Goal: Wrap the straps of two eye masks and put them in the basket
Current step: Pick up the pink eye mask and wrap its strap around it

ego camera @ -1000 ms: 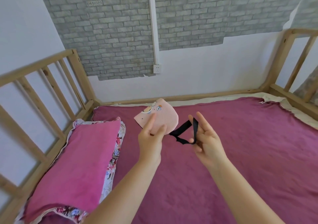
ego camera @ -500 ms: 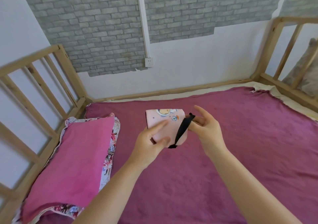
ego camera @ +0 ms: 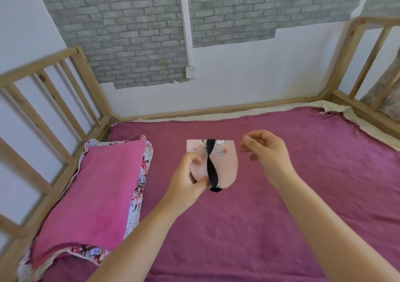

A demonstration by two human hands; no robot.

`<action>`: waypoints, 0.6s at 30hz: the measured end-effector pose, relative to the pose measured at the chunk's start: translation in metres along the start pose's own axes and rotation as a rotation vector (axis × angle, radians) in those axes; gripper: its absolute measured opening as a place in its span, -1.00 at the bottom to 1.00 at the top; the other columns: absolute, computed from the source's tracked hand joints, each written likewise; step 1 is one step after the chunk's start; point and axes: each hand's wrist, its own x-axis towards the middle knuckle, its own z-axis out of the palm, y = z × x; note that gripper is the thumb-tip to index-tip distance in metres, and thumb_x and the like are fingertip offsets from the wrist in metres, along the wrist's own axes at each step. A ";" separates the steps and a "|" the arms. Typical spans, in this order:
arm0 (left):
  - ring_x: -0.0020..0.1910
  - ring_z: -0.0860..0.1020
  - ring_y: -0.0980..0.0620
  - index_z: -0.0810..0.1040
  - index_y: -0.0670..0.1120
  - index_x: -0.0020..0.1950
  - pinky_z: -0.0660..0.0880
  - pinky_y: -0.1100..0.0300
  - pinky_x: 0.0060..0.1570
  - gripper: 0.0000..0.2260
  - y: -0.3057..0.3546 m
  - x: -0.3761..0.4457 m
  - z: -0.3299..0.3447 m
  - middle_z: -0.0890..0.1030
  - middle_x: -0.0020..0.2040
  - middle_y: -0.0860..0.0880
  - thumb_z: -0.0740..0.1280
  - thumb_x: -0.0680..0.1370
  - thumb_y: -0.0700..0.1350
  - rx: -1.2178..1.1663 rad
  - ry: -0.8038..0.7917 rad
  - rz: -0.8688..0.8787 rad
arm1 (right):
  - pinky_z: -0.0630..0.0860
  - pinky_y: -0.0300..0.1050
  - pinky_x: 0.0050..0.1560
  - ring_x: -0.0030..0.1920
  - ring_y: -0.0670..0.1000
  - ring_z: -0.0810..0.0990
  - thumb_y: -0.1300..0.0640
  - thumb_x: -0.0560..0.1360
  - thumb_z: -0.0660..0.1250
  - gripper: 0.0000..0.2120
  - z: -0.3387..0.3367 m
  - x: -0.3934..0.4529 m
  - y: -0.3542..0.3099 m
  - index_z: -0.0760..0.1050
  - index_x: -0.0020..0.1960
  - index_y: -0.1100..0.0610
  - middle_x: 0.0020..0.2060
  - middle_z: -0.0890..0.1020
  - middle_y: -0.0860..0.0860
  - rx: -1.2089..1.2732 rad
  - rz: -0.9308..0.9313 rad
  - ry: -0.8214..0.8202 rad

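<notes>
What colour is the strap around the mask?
Black; the strap crosses the pale pink mask, seen in the head view.

Between the hands, the eye mask (ego camera: 225, 169) is smooth, matt pink cloth, its strap (ego camera: 211, 169) a black woven band. Beneath them lies a plush magenta blanket (ego camera: 281, 206); left, bare matt wood rails (ego camera: 54, 99).

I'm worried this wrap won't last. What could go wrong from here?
The black strap crosses the folded pink eye mask with no knot in view; only the left hand pinches the bundle, so it may unwind. The right hand holds nothing. No basket is in view, so carrying could loosen the wrap.
</notes>
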 end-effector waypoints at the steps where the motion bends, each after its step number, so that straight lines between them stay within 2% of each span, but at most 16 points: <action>1: -0.31 0.41 0.21 0.32 0.12 -0.13 0.39 0.34 -0.32 -0.61 -0.001 0.001 0.000 0.44 -0.19 0.08 0.39 0.31 -0.30 -0.005 0.030 -0.001 | 0.46 -0.38 -0.54 -0.49 -0.22 0.56 0.29 0.45 0.30 -0.81 0.001 -0.003 0.001 0.50 -0.25 0.03 -0.40 0.61 -0.04 -0.030 -0.018 -0.026; 4: -0.11 0.48 0.22 0.27 0.16 0.02 0.50 0.32 -0.15 -0.47 0.002 0.002 0.004 0.43 0.00 0.16 0.34 0.39 -0.44 -0.018 0.010 0.014 | 0.50 -0.36 -0.48 -0.47 -0.22 0.56 0.32 0.42 0.33 -0.76 0.008 -0.009 0.007 0.47 -0.12 -0.02 -0.30 0.59 -0.02 -0.106 -0.051 -0.160; 6: 0.03 0.46 0.39 0.21 0.19 0.14 0.51 0.33 -0.02 -0.43 0.004 0.001 0.006 0.35 0.10 0.30 0.27 0.44 -0.43 -0.031 -0.008 0.032 | 0.51 -0.37 -0.45 -0.43 -0.20 0.58 0.34 0.41 0.33 -0.71 0.009 -0.009 0.010 0.45 -0.06 -0.04 -0.29 0.60 -0.02 -0.105 -0.063 -0.142; 7: 0.03 0.43 0.49 0.18 0.21 0.17 0.48 0.42 0.00 -0.44 0.006 0.002 0.005 0.31 0.12 0.35 0.24 0.47 -0.41 -0.046 0.007 0.028 | 0.51 -0.37 -0.44 -0.40 -0.19 0.58 0.34 0.41 0.33 -0.68 0.008 -0.009 0.011 0.44 -0.05 -0.07 -0.29 0.61 -0.02 -0.092 -0.064 -0.128; 8: 0.03 0.42 0.50 0.19 0.23 0.17 0.45 0.48 -0.01 -0.46 0.007 0.003 0.002 0.32 0.11 0.35 0.22 0.49 -0.39 -0.069 0.035 0.011 | 0.52 -0.37 -0.43 -0.39 -0.17 0.58 0.34 0.41 0.33 -0.66 0.008 -0.008 0.012 0.43 -0.05 -0.10 -0.29 0.61 -0.01 -0.084 -0.061 -0.125; 12: -0.01 0.51 0.21 0.30 0.27 0.08 0.48 0.37 -0.04 -0.49 0.010 0.006 -0.013 0.49 0.06 0.06 0.26 0.47 -0.37 -0.019 0.133 -0.042 | 0.56 -0.32 -0.43 -0.35 -0.10 0.60 0.36 0.42 0.31 -0.63 0.012 -0.007 0.012 0.45 -0.06 -0.12 -0.26 0.60 0.05 -0.100 -0.024 -0.198; 14: -0.07 0.52 0.20 0.32 0.18 0.19 0.49 0.44 -0.12 -0.50 0.010 0.002 -0.022 0.49 0.04 0.05 0.31 0.46 -0.35 0.055 0.136 -0.068 | 0.56 -0.32 -0.44 -0.36 -0.11 0.60 0.38 0.42 0.31 -0.67 0.018 -0.006 0.011 0.47 0.00 -0.04 -0.26 0.60 0.05 -0.121 -0.004 -0.244; 16: -0.10 0.52 0.22 0.31 0.04 0.32 0.48 0.52 -0.17 -0.49 0.009 -0.007 -0.033 0.50 0.02 0.07 0.32 0.45 -0.33 0.109 0.162 -0.112 | 0.57 -0.32 -0.43 -0.30 -0.03 0.59 0.37 0.42 0.30 -0.67 0.029 -0.005 0.010 0.46 0.10 0.06 -0.24 0.59 0.06 -0.151 0.015 -0.295; 18: -0.11 0.51 0.24 0.29 -0.02 0.35 0.49 0.46 -0.15 -0.50 0.008 -0.021 -0.045 0.50 -0.04 0.14 0.31 0.47 -0.32 0.134 0.199 -0.164 | 0.56 -0.34 -0.42 -0.27 0.01 0.57 0.37 0.42 0.31 -0.66 0.042 -0.007 0.010 0.45 0.13 0.08 -0.23 0.59 0.06 -0.176 0.015 -0.350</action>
